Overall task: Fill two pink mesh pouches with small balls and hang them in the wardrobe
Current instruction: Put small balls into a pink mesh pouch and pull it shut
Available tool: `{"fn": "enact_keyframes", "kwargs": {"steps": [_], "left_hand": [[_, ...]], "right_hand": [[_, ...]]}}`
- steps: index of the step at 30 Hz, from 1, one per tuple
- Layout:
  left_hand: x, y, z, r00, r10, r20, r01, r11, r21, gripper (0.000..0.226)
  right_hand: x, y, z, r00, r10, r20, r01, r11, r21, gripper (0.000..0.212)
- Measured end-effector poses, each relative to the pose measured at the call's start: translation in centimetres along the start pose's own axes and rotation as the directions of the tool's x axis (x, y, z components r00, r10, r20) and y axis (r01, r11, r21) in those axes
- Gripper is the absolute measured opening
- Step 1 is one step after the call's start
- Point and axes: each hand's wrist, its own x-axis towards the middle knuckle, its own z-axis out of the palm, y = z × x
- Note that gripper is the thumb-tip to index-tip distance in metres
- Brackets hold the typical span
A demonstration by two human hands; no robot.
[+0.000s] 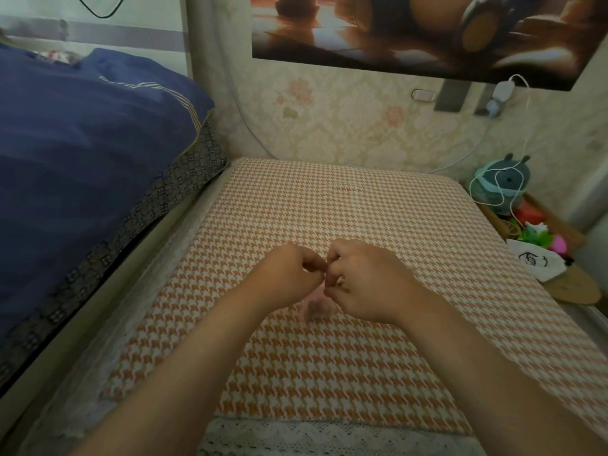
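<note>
A band of white lace trim (329,436) is seen along the near edge of the table (362,209), which is covered by a woven cloth in an orange and cream houndstooth pattern. Two bare forearms are extended over it from the bottom of the frame. The left hand (289,274) and the right hand (365,281) are brought together above the middle of the cloth, fingers curled inward and fingertips nearly touching, pinching something fine between them. Below and between the hands a pink mesh pouch (316,306) is seen, soft, blurred and mostly hidden by the right hand; whether it is gripped by one hand or both cannot be told, and its contents cannot be made out.

To the left, a bed with a dark blue quilt (82,153) over a patterned grey sheet is cut off by the frame. At the right edge, a white drawstring bag (533,261), bright plastic items and a teal plush toy (503,185) wrapped by a white cable are crowded beside the table. Floral wallpaper (345,120) and the lower part of a glossy poster (411,31) are seen behind.
</note>
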Motion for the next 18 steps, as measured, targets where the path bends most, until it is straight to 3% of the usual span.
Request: {"fn": "enact_keyframes", "kwargs": {"steps": [5, 8, 18], "left_hand": [[-0.6, 0.1, -0.3, 0.976, 0.213, -0.040, -0.206, 0.970, 0.126, 0.018], [-1.3, 0.2, -0.6, 0.950, 0.314, -0.005, -0.305, 0.926, 0.224, 0.029], [-1.2, -0.1, -0.1, 0.932, 0.355, 0.076, -0.362, 0.891, 0.274, 0.020]], "right_hand": [[-0.6, 0.6, -0.1, 0.999, 0.043, 0.015, -0.043, 0.999, 0.007, 0.022], [-0.8, 0.8, -0.3, 0.999, 0.036, 0.025, -0.037, 0.999, 0.021, 0.024], [-1.3, 1.2, -0.5, 0.999, 0.007, 0.039, -0.011, 0.995, 0.102, 0.017]]}}
